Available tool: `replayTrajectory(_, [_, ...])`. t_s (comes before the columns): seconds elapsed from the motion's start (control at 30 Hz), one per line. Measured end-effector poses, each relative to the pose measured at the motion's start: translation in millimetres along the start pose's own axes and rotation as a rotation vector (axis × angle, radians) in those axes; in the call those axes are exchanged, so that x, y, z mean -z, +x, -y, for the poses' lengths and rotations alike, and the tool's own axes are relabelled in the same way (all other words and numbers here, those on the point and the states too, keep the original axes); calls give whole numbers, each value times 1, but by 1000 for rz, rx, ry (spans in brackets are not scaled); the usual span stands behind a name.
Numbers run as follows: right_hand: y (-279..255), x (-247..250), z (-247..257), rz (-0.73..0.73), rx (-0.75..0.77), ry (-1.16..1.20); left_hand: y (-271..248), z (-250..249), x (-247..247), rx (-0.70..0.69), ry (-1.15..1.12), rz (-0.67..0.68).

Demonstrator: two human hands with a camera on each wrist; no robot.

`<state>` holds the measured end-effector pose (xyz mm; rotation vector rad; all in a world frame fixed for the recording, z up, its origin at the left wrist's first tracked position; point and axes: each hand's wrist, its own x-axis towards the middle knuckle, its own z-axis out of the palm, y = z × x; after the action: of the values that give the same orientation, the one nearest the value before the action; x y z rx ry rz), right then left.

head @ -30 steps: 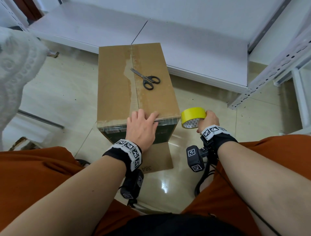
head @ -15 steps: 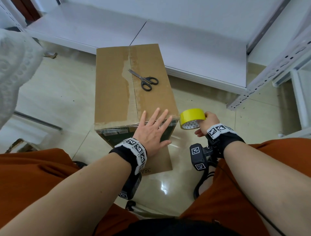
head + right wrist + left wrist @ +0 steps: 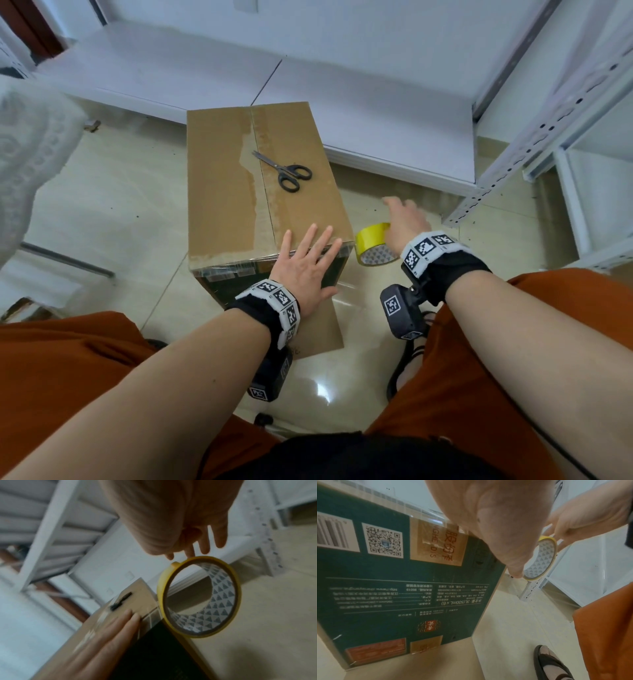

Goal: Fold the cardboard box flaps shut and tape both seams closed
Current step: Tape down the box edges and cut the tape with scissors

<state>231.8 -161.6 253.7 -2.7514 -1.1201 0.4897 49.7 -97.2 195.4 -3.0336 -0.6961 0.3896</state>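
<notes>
The brown cardboard box (image 3: 219, 188) stands on the floor with its top flaps folded shut along a centre seam. Black scissors (image 3: 284, 171) lie on top. My left hand (image 3: 305, 270) lies flat with fingers spread against the box's dark green near face (image 3: 402, 574), its fingertips reaching over the top edge. The yellow tape roll (image 3: 371, 243) is at the box's near right corner. My right hand (image 3: 404, 219) is over it with fingers stretched out straight. In the right wrist view the fingertips (image 3: 188, 553) just touch the roll's (image 3: 161, 588) top rim.
White shelf boards (image 3: 376, 102) lie on the floor behind the box. A perforated metal rack upright (image 3: 548, 120) leans at the right. White cloth (image 3: 30, 154) hangs at the left. A loose cardboard flap (image 3: 322, 329) lies below the near face, by my orange-clad knees and sandalled foot (image 3: 553, 662).
My left hand slid from the top edge down onto the near face and spread its fingers. My right hand, which gripped the roll, has straightened its fingers over it.
</notes>
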Motion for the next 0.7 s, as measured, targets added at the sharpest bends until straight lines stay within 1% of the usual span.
replayTrajectory(0.07, [-5,1,13,-76,169,-44,-3,2,6,-14,-92,-22])
replayTrajectory(0.1, [-8,-1,22,-86,245,-35,-5,5,9,-5,-196,-68])
replayTrajectory(0.17, [-12,-7,38,-81,349,-23,-9,16,16,77,-431,-197])
replayTrajectory(0.2, [-13,-11,46,-68,380,-45,-11,24,17,141,-479,-236])
replayTrajectory(0.23, [-14,-14,54,-46,408,-83,-14,34,17,209,-460,-241])
replayTrajectory(0.27, [-14,-17,62,-13,431,-116,-16,44,16,265,-407,-216])
replayTrajectory(0.37, [-15,-24,83,128,488,-92,-26,75,7,345,-269,-78])
replayTrajectory(0.5, [-16,-27,107,259,531,-44,-40,103,-5,346,-180,27])
replayTrajectory(0.57, [-16,-27,119,296,558,-84,-45,111,-8,319,-138,34])
replayTrajectory(0.7, [-14,-35,142,305,587,-191,-50,122,-13,307,-106,18])
